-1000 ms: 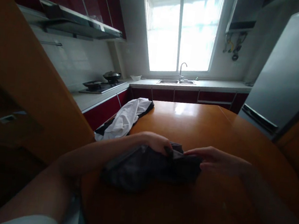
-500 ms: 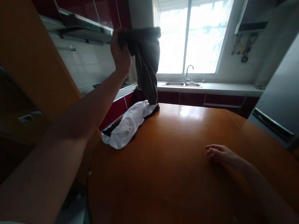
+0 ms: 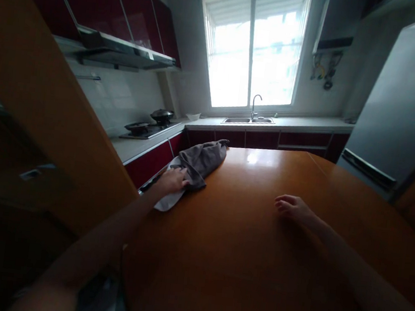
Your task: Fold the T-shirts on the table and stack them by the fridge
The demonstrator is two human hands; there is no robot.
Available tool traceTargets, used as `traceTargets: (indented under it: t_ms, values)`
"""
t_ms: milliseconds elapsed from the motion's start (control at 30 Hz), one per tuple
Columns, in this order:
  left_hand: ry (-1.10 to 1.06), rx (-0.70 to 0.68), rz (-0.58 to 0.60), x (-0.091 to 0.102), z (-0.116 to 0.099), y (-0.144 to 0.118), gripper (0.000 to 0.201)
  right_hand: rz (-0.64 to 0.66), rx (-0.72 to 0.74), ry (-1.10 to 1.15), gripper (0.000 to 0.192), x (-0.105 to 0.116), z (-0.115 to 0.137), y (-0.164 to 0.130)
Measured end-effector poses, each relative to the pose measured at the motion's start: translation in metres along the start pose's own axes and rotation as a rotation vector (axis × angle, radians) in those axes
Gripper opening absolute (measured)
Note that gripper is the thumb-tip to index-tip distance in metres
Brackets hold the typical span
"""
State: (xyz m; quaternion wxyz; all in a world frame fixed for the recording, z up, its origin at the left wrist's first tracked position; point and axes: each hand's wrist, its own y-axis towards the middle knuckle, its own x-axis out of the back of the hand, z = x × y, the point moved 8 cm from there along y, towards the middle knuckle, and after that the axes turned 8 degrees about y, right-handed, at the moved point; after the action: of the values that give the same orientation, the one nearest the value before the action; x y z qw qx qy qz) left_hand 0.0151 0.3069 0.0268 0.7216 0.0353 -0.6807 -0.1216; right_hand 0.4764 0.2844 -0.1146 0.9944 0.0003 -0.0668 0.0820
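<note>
Left hand (image 3: 173, 179): palm down on the grey cloth (image 3: 204, 161), fingers reaching across its near end; whether they pinch the fabric or only press on it, I cannot tell.

Right hand (image 3: 293, 208): apart from the cloth, over the middle of the table, fingers loosely curved and slightly spread; contact with the wood cannot be made out.

Grey cloth: one, dark, rumpled, lying along the left far edge of the table, on top of a white cloth (image 3: 168, 202).

White cloth: one, mostly covered, its near end showing beneath the left wrist and beside the grey folds.

Table (image 3: 235, 243): orange-brown wood, rounded, glossy, window light shining at its far edge.

Beyond, left: cooktop (image 3: 150, 132) bearing a lidded pan (image 3: 162, 115) and a lower dark pan (image 3: 137, 127); a white bowl (image 3: 193, 116) near the counter corner; range hood (image 3: 128, 58) above.

Beyond, centre: sink (image 3: 237, 120) with a curved faucet (image 3: 254, 105), under a bright window (image 3: 231, 61).

Beyond, right: tall silver refrigerator (image 3: 397, 102).
</note>
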Motion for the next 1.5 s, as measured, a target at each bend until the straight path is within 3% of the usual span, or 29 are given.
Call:
traceTargets:
  t_ms: [67, 133, 233, 300, 367, 533, 1500]
  values:
    - [-0.059, -0.137, -0.101, -0.021, -0.054, -0.01, 0.05, -0.175, 0.121, -0.123, 0.029, -0.003, 0.005, 0.003]
    - [-0.17, -0.232, -0.069, -0.049, -0.11, -0.016, 0.053, -0.281, 0.236, -0.311, 0.033, -0.014, 0.014, -0.002]
    - [-0.254, -0.296, 0.005, -0.083, -0.179, -0.021, 0.058, -0.267, 0.337, -0.652, 0.047, -0.039, 0.023, -0.013]
    - [-0.264, -0.321, 0.025, -0.096, -0.208, -0.022, 0.061, -0.231, 0.309, -0.852, 0.056, -0.049, 0.021, -0.018]
    - [-0.247, -0.339, 0.051, -0.104, -0.223, -0.022, 0.061, -0.183, 0.212, -0.972, 0.063, -0.051, 0.014, -0.019]
    - [-0.176, -0.384, 0.121, -0.115, -0.229, -0.022, 0.059, -0.07, 0.06, -1.037, 0.068, -0.052, 0.004, -0.017]
    - [-0.189, -0.391, 0.129, -0.115, -0.229, -0.026, 0.062, -0.066, 0.08, -1.055, 0.069, -0.051, -0.003, -0.015]
